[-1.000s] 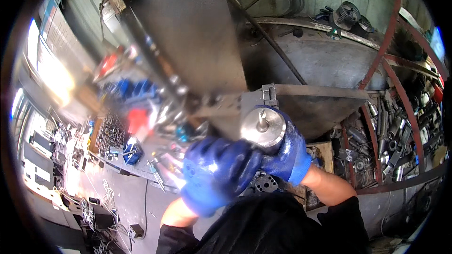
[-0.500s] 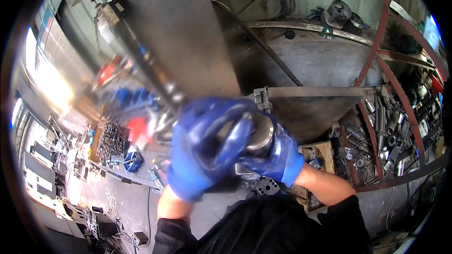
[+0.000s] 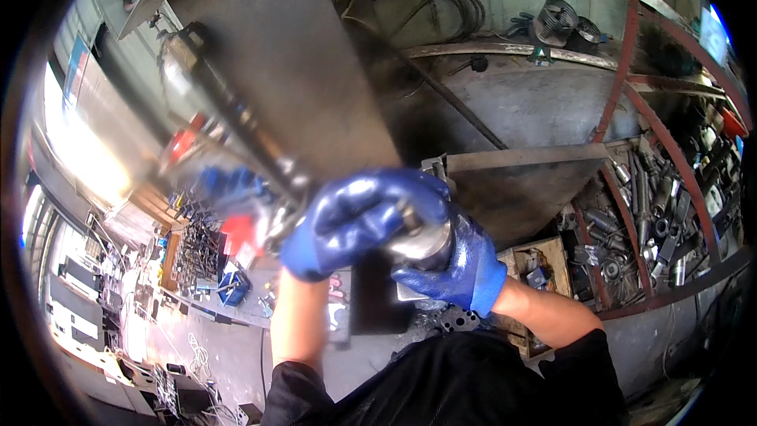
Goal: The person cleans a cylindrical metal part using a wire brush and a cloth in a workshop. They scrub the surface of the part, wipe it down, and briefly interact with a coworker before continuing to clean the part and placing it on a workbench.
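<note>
Both my hands wear blue coated gloves and meet over a round, shiny metal cylinder [image 3: 428, 246]. From the right, my right hand [image 3: 471, 265] wraps round its side, the thumb along the lower edge. My left hand [image 3: 367, 217] arches over the top with bent fingers, closed round a short stub on the upper face. The glove hides part of the stub, and motion softens its outline. Behind the hands a metal block [image 3: 434, 166] shows in part. A dark metal piece with holes [image 3: 459, 319] lies below them, close to my body.
A long machine arm [image 3: 236, 106] slants down at left beside a large metal plate [image 3: 276, 39]. Tools fill a bench [image 3: 256, 312] to the left. At right stand a wooden box [image 3: 558, 256] and a red frame [image 3: 658, 130] around heaped metal parts [image 3: 654, 213].
My left hand has turned over the top of the cylinder and drawn its wrist upward, uncovering more of the metal. My right hand keeps its hold. The view has shifted slightly.
</note>
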A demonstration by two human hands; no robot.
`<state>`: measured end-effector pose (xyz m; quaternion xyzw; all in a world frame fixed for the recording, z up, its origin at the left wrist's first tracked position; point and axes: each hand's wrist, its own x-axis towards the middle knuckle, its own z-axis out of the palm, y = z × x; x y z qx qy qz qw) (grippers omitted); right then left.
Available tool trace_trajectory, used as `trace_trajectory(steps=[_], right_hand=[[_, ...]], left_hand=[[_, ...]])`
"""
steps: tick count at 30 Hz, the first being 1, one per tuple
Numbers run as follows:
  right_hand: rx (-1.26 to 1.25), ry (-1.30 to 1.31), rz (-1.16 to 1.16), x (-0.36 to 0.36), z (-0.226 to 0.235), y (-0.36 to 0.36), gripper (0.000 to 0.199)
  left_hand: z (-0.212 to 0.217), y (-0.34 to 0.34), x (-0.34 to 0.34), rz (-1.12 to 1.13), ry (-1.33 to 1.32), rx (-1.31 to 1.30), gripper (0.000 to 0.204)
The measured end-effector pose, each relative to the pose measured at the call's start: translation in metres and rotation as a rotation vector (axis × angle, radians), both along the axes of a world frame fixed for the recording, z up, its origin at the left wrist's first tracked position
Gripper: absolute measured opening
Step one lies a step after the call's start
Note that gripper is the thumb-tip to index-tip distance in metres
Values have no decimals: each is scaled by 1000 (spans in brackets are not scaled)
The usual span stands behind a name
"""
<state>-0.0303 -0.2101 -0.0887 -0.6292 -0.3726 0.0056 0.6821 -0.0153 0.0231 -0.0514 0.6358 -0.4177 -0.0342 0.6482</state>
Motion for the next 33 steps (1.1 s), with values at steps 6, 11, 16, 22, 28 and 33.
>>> trace_trajectory(steps=[6, 11, 16, 22, 28, 33], right_hand=[[-83, -65, -124, 2, -1, -5, 76], [-97, -122, -176, 1, -8, 0, 81], [-123, -153, -205, 0, -8, -1, 88], [93, -99, -150, -6, -11, -5, 87], [-180, -695, -404, 7, 56, -36, 39], [-355, -840, -320, 11, 95, -31, 28]], left_hand=[[15, -24, 18, -67, 80, -31, 14], [26, -38, 26, -121, -9, -56, 27], [30, -41, 21, -70, -23, -60, 28], [24, -32, -6, 229, -68, 12, 42], [28, -34, -38, 581, -355, 147, 39], [36, -41, -53, 737, -606, 241, 19]])
